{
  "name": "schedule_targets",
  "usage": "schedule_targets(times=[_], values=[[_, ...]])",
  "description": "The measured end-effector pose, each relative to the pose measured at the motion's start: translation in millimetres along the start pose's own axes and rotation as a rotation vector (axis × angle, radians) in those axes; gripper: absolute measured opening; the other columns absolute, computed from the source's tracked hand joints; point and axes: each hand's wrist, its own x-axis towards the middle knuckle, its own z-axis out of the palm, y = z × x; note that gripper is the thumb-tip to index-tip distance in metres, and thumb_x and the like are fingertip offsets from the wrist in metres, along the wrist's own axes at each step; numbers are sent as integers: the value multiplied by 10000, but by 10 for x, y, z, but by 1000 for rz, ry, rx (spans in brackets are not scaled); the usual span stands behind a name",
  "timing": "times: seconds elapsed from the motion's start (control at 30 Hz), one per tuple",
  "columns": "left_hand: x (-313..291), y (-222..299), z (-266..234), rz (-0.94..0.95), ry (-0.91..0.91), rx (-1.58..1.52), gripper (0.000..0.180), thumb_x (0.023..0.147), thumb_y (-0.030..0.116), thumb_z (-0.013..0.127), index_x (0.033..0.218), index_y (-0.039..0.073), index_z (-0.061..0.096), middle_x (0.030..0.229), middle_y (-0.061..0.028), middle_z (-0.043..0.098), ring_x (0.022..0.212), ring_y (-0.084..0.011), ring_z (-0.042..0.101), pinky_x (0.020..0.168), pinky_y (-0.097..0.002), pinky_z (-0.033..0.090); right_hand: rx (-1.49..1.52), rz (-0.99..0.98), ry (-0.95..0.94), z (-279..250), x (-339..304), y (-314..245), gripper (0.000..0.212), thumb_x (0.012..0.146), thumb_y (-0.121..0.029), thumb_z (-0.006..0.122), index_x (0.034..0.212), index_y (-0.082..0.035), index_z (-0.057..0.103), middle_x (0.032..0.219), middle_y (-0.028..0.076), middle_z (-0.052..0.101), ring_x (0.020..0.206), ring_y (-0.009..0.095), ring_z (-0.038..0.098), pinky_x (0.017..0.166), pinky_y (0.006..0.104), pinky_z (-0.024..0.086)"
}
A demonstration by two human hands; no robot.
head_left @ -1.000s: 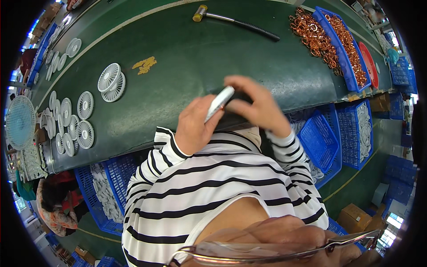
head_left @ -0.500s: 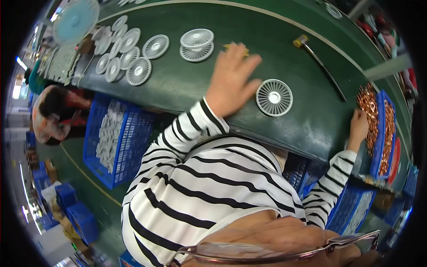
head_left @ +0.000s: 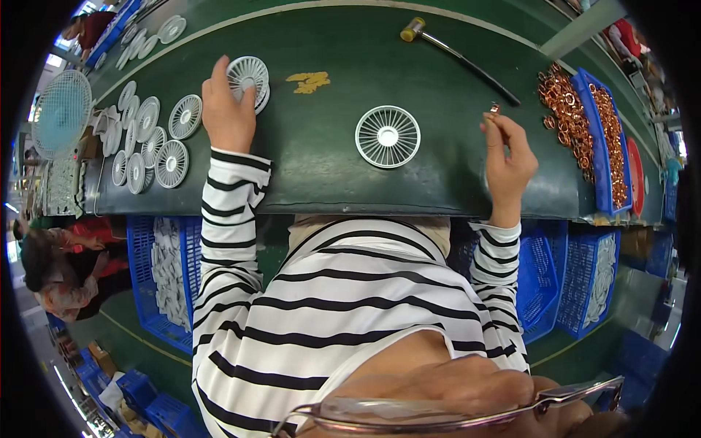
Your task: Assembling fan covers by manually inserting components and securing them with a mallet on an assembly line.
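Observation:
My left hand [head_left: 230, 113] grips the near left edge of a white round grille with radial slots [head_left: 247, 71], its thumb over the top. Another disc shows just beneath that one. My right hand [head_left: 510, 157] is raised over the right part of the table, thumb and fingertips closed on a small copper-coloured clip [head_left: 495, 109]. Between my hands a single white slotted disc [head_left: 388, 136] lies flat, apart from both. A heap of copper-coloured pieces [head_left: 572, 131] lies to the right of my right hand.
A hammer with a yellow head [head_left: 412, 29] lies beyond the single disc. At the right stands a blue tray [head_left: 601, 164] of copper pieces. Several more white discs [head_left: 172, 163] lie at left, near a fan [head_left: 62, 113]. Blue crates [head_left: 191, 255] sit below the table edge.
My left hand has moved left onto the paired discs, uncovering a yellow patch on the table. My right hand has come away from the copper heap with a clip. The view has turned.

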Motion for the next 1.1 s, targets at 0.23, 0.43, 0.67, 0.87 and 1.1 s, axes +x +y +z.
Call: schedule_targets(times=[0.23, 0.43, 0.67, 0.87, 1.1], values=[[-443, 963, -92, -253, -116, -718, 172, 858, 128, 697, 948, 3, 620, 785, -54, 617, 695, -107, 559, 650, -265, 473, 2, -299, 12, 135, -139, -379, 209, 725, 18, 760, 905, -45, 675, 847, 82, 636, 722, 231, 608, 612, 306, 493], [-622, 1330, -62, -451, -412, -1228, 280, 1026, 258, 460, 977, 5, 571, 820, 1, 562, 759, -51, 486, 684, -208, 429, 40, -544, -111, 271, -139, -709, 275, 637, -21, 808, 878, -67, 681, 807, 57, 621, 695, 232, 600, 583, 316, 488], [-723, 1450, -34, -330, -432, -1132, 323, 1015, 260, 463, 1202, -1, 504, 932, -88, 622, 841, -130, 572, 756, -267, 476, -42, -519, -261, 414, -61, -801, 206, 681, -37, 727, 865, -59, 637, 859, 38, 598, 779, 239, 598, 668, 337, 478], [-766, 1495, -57, -281, -541, -1066, 340, 1006, 222, 457, 1281, 23, 443, 999, -144, 640, 920, -210, 634, 802, -310, 492, -53, -439, -416, 375, -71, -774, 226, 721, -35, 689, 930, -50, 604, 934, 74, 581, 862, 281, 577, 753, 386, 447], [-702, 1475, -155, -510, -770, -1405, 361, 988, 171, 480, 1299, -5, 426, 1130, -62, 553, 1017, -107, 522, 892, -253, 434, -88, -366, -230, 335, -248, -759, 323, 717, -153, 748, 1028, -103, 674, 1095, 49, 616, 1044, 248, 554, 934, 436, 369]])
